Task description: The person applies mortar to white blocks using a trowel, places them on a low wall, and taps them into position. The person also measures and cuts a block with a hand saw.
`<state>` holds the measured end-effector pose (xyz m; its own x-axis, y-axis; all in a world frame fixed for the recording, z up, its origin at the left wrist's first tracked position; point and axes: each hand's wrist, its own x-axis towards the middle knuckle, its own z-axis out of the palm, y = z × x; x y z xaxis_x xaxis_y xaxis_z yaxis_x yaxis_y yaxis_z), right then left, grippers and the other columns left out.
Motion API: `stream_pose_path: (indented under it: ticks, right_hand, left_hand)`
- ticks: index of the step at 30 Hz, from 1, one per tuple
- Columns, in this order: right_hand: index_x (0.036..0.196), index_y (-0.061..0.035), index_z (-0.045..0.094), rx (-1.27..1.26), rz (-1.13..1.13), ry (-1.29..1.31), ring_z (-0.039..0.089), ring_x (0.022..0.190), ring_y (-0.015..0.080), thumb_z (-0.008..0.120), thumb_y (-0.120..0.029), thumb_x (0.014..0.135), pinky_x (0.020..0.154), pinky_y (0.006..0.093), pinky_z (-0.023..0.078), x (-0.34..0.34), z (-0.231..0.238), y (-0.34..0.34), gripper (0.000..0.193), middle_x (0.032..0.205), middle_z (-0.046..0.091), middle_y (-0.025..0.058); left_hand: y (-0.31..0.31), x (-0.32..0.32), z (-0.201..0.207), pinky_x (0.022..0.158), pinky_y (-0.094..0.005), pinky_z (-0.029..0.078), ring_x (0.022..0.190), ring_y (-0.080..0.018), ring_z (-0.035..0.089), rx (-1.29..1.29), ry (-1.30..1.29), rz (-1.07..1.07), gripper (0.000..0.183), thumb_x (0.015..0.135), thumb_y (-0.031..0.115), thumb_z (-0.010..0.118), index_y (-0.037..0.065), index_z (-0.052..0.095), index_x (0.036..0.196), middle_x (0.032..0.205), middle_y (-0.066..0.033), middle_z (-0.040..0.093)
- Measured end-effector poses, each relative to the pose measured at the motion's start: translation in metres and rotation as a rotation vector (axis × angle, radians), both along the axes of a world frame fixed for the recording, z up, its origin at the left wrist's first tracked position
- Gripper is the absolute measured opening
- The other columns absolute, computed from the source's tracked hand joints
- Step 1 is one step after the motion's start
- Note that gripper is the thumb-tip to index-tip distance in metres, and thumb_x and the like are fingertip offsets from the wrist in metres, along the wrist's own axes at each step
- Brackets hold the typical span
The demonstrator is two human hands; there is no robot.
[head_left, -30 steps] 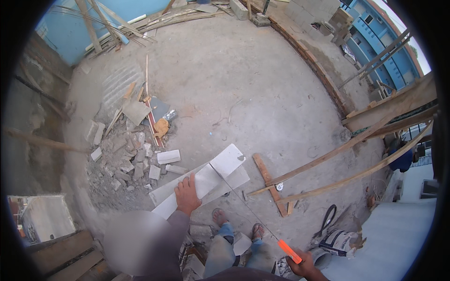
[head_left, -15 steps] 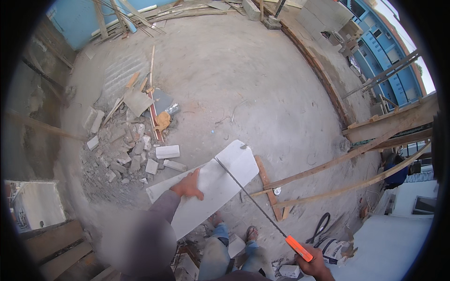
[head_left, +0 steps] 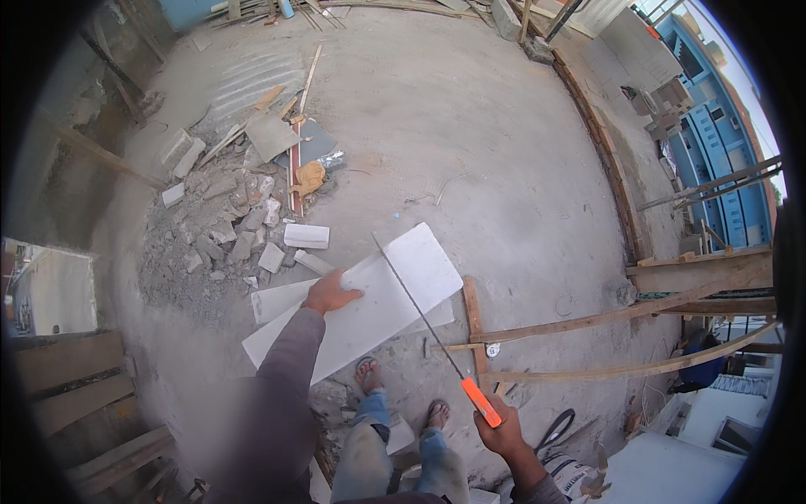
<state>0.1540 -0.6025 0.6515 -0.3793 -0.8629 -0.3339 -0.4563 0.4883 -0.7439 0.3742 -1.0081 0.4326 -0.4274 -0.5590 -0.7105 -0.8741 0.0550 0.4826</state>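
Observation:
A long white block (head_left: 336, 329) lies slantwise in front of me, on top of another pale block (head_left: 277, 302) whose ends show from under it. My left hand (head_left: 329, 292) presses on the upper block, thumb stretched out, fingers toward its far edge. In my right hand (head_left: 502, 430) is a hand saw (head_left: 481, 402) with an orange handle, the fingers wrapped around it. Its thin dark blade crosses the block near the right end, and the tip sticks out past the far edge. How deep the blade sits in the block I cannot tell.
Rubble (head_left: 227, 244) and broken blocks are heaped at the left, with a corrugated sheet (head_left: 260, 76) beyond. Long wooden strips (head_left: 571, 319) reach in from the right to a short board (head_left: 473, 311). My sandalled feet (head_left: 368, 375) are close below the block. A sack (head_left: 571, 477) stands at lower right.
My right hand has pushed the saw forward and leftward, so the tip now passes beyond the far edge. My left hand stays on the block. The whole view has shifted slightly.

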Motion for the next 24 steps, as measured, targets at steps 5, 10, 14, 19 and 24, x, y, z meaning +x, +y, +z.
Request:
stream_pose_path:
  ticks: [5,10,14,19,24]
  right_hand:
    - [0.117,-0.0031,0.068,-0.081,0.101,0.112,0.073,0.084,0.034,0.068,-0.005,0.09,0.074,0.04,0.056,-0.019,-0.031,0.011,0.027,0.098,0.072,0.0158]
    - [0.129,-0.003,0.065,-0.059,0.109,-0.014,0.073,0.091,0.038,0.07,-0.007,0.09,0.078,0.0395,0.057,-0.042,-0.066,0.061,0.04,0.104,0.072,0.0195]
    - [0.129,-0.0023,0.064,-0.162,0.113,-0.041,0.073,0.089,0.0369,0.068,-0.005,0.09,0.077,0.0407,0.056,-0.052,-0.092,0.061,0.039,0.103,0.072,0.0193]
    - [0.121,-0.0006,0.065,-0.308,0.097,-0.103,0.071,0.084,0.0338,0.064,-0.006,0.092,0.075,0.0397,0.055,-0.037,-0.151,-0.087,0.029,0.097,0.071,0.0193]
    - [0.125,-0.0021,0.061,-0.23,0.116,-0.007,0.071,0.089,0.0446,0.062,-0.007,0.091,0.075,0.0501,0.055,-0.033,-0.143,-0.052,0.035,0.094,0.07,0.0233]
  left_hand:
    - [0.114,-0.036,0.004,0.122,-0.0624,0.017,0.154,-0.0439,0.021,-0.758,-0.054,0.329,0.081,0.092,0.052,0.067,0.012,0.041,0.157,0.164,-0.0213,0.031]
    - [0.154,-0.072,-0.026,0.12,-0.0717,0.005,0.157,-0.0448,0.011,-0.821,-0.247,0.464,0.077,0.101,0.056,0.051,0.015,0.034,0.162,0.17,-0.021,0.02]
    - [0.155,-0.078,-0.041,0.12,-0.0721,0.006,0.157,-0.0449,0.01,-0.955,-0.384,0.396,0.077,0.101,0.061,0.045,0.017,0.034,0.163,0.17,-0.0195,0.019]
    - [0.158,-0.079,-0.034,0.12,-0.0722,0.006,0.157,-0.0449,0.011,-0.917,-0.358,0.396,0.077,0.101,0.062,0.044,0.017,0.034,0.163,0.17,-0.02,0.019]
    - [0.157,-0.083,-0.031,0.12,-0.0723,0.006,0.157,-0.045,0.01,-0.903,-0.373,0.389,0.078,0.102,0.062,0.043,0.017,0.03,0.164,0.17,-0.0203,0.019]
